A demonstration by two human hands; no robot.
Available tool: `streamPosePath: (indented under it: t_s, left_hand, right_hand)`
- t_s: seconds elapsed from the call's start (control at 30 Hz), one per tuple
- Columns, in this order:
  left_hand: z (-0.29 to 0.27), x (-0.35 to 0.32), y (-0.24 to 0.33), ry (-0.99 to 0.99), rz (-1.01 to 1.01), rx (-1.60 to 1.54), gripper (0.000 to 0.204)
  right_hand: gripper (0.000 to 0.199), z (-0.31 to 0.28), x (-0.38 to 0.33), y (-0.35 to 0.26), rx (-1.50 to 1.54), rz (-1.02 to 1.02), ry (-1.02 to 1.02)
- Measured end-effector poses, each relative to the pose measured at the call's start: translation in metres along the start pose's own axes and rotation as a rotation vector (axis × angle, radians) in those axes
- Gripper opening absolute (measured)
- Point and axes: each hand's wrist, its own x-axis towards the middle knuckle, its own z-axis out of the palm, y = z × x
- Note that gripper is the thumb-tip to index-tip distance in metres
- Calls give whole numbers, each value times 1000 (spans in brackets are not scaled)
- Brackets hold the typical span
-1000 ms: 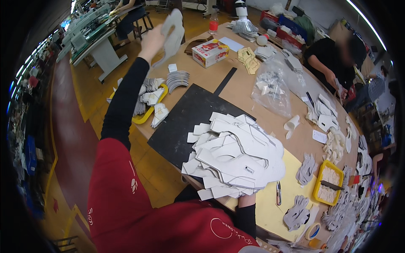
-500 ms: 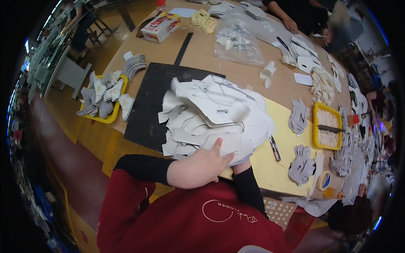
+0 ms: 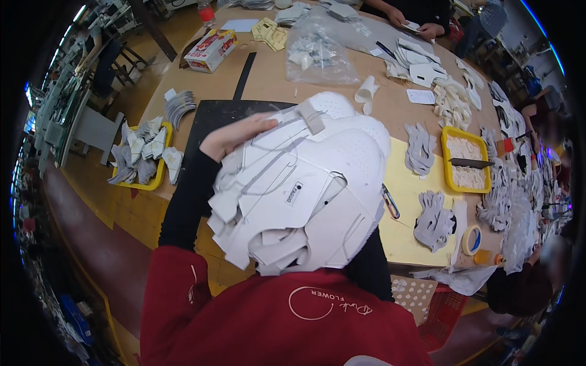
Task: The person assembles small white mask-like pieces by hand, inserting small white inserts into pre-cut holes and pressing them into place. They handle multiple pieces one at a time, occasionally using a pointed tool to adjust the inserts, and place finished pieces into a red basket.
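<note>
A thick stack of white shoe uppers (image 3: 278,195), with perforated toes and dangling threads, is held up against the front of my body. My left hand (image 3: 239,133) curls over the far left edge of the stack, its fingers closed on the top pieces. Under the right side of the stack goes my right forearm, in a black sleeve; that hand is hidden beneath the pieces. A black mat (image 3: 207,122) lies under and beyond the stack. Just right of the stack, thread snips (image 3: 390,202) rest on a yellow sheet (image 3: 397,165).
A yellow basket of grey-white pieces (image 3: 162,165) stands left. Further right are grey cut pieces (image 3: 433,221), a yellow tray (image 3: 448,174) and a tape roll (image 3: 471,240). At the back sit a red-white box (image 3: 210,52) and a plastic bag (image 3: 317,55). Across the table a person handles a piece.
My left hand has gone from the near side of the stack to its far left edge. The stack has come closer to me and tilted. My right hand has passed out of sight beneath it.
</note>
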Motion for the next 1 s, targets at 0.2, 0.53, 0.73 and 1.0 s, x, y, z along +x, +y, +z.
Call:
streamPosePath:
  t_s: [0.2, 0.53, 0.73, 1.0]
  left_hand:
    - [37, -41, -61, 462, -144, 67, 44]
    - [78, -56, -32, 694, 230, 889, 59]
    - [108, -53, -50, 513, 85, 1056, 73]
    - [137, -64, -60, 620, 140, 1013, 73]
  right_hand:
    - [61, 4, -9, -56, -580, -153, 154]
    - [62, -27, -117, -37, -1198, -156, 399]
    - [65, -15, -107, -14, -1439, -344, 283]
    - [69, -42, -104, -14, -1649, -451, 247]
